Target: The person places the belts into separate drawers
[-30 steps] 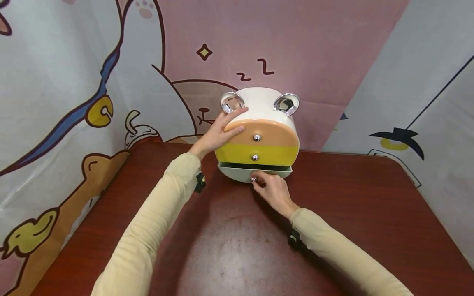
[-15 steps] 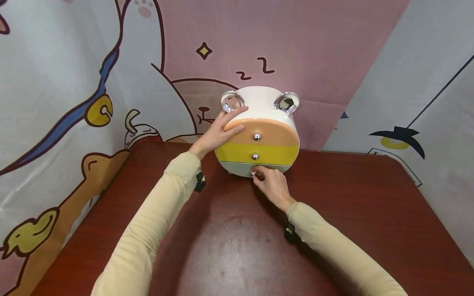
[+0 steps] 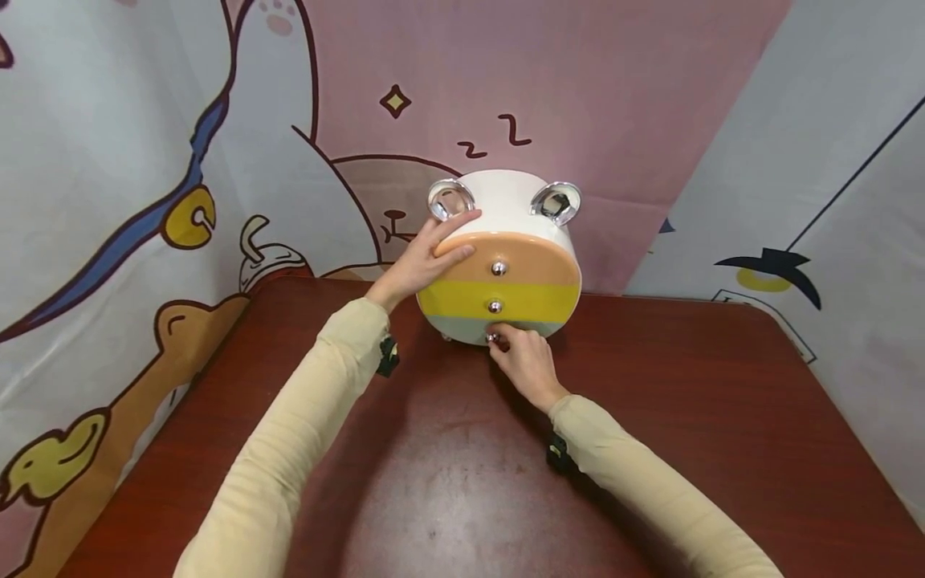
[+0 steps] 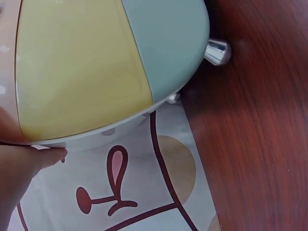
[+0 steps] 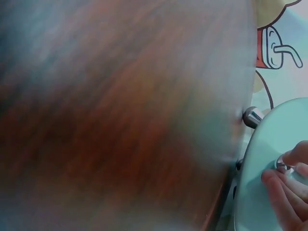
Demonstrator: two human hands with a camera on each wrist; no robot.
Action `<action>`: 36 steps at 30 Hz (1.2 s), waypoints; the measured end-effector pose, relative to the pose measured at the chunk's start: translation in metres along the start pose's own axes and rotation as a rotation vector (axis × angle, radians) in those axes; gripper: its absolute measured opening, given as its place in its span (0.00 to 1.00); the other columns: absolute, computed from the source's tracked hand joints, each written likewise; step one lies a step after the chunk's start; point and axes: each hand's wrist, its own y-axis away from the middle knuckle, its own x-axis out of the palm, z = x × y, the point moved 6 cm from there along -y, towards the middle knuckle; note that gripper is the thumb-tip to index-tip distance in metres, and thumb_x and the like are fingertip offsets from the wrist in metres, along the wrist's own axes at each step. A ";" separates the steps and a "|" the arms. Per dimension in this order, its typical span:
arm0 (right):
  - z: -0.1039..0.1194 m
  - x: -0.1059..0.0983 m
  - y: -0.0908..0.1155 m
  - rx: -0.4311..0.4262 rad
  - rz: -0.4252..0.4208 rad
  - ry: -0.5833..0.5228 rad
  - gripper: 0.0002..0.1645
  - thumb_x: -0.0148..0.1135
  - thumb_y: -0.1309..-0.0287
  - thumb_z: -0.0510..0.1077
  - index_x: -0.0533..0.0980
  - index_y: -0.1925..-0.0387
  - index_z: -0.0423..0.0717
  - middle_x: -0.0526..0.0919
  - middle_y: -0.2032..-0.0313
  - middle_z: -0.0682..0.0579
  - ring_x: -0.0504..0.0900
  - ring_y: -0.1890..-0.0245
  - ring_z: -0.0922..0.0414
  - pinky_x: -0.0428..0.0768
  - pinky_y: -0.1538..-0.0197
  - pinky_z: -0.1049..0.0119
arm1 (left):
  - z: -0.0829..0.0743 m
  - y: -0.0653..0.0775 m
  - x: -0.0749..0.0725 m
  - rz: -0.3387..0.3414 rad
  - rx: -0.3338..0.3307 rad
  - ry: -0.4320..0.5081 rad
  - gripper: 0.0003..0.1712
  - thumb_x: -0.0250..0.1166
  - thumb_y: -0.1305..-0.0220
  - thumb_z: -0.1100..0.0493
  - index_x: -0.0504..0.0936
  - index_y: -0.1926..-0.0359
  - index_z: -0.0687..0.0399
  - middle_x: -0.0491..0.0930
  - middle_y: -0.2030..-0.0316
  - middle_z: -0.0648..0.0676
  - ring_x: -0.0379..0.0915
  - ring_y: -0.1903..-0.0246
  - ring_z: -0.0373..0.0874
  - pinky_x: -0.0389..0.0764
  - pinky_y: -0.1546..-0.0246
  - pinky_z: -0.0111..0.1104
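Note:
A small round-fronted drawer cabinet (image 3: 506,209) stands on the table, white on top with two silver ear-like discs. Its front has an orange top drawer (image 3: 535,255), a yellow middle drawer (image 3: 535,303) and a pale green bottom drawer (image 3: 455,329), each with a silver knob. My left hand (image 3: 422,257) rests against the upper left of the cabinet, thumb on the orange front, index finger on the top. With thumb and fingertips, my right hand (image 3: 530,361) pinches the bottom knob (image 5: 282,165). The bottom drawer sits flush with the front.
The dark red-brown table (image 3: 433,482) spreads around the cabinet. Cartoon-printed cloth (image 3: 578,96) hangs close behind and at both sides. Short silver feet (image 4: 219,52) lift the cabinet off the tabletop.
One second ago the bottom drawer stuck out a little. My right hand has pushed it in by its knob, level with the front. My left hand has stayed in place.

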 end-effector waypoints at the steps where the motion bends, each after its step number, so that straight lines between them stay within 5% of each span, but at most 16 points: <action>1: -0.001 0.000 0.000 0.002 0.002 -0.007 0.09 0.65 0.54 0.39 0.81 0.66 0.50 0.82 0.74 0.56 0.79 0.76 0.59 0.74 0.77 0.63 | 0.000 0.000 0.001 -0.003 0.005 -0.005 0.29 0.55 0.37 0.55 0.61 0.35 0.46 0.59 0.47 0.58 0.55 0.50 0.46 0.57 0.47 0.41; 8: -0.009 0.000 0.002 0.007 0.047 -0.092 0.11 0.66 0.53 0.38 0.80 0.64 0.50 0.82 0.70 0.56 0.80 0.71 0.60 0.76 0.71 0.64 | 0.017 -0.007 0.004 -0.050 0.067 -0.055 0.30 0.58 0.39 0.52 0.62 0.36 0.39 0.59 0.43 0.54 0.56 0.46 0.43 0.57 0.46 0.41; 14: -0.016 -0.004 0.011 0.015 0.172 -0.211 0.18 0.63 0.51 0.36 0.77 0.54 0.47 0.81 0.61 0.53 0.79 0.63 0.58 0.77 0.64 0.64 | 0.038 -0.015 0.008 -0.122 0.131 -0.115 0.32 0.61 0.43 0.47 0.63 0.38 0.28 0.60 0.42 0.48 0.58 0.47 0.38 0.60 0.48 0.36; 24: -0.055 -0.049 0.027 0.051 0.187 -0.091 0.16 0.61 0.49 0.39 0.78 0.55 0.46 0.81 0.60 0.53 0.79 0.64 0.57 0.74 0.65 0.61 | 0.041 -0.006 0.010 -0.268 0.190 -0.168 0.33 0.64 0.46 0.47 0.64 0.38 0.31 0.56 0.40 0.52 0.56 0.47 0.41 0.62 0.51 0.38; 30: -0.082 -0.076 0.030 0.089 0.179 -0.008 0.15 0.60 0.48 0.41 0.77 0.56 0.43 0.80 0.60 0.49 0.77 0.70 0.53 0.73 0.67 0.58 | 0.044 -0.001 0.016 -0.235 0.205 -0.221 0.41 0.63 0.46 0.46 0.54 0.34 0.32 0.54 0.40 0.51 0.59 0.51 0.43 0.66 0.55 0.40; 36: -0.098 -0.094 0.025 0.045 0.212 0.075 0.24 0.62 0.48 0.44 0.72 0.49 0.41 0.72 0.48 0.41 0.67 0.47 0.44 0.66 0.50 0.46 | 0.054 0.017 0.010 -0.164 0.146 -0.332 0.43 0.61 0.46 0.42 0.49 0.33 0.28 0.45 0.33 0.47 0.46 0.38 0.45 0.53 0.44 0.50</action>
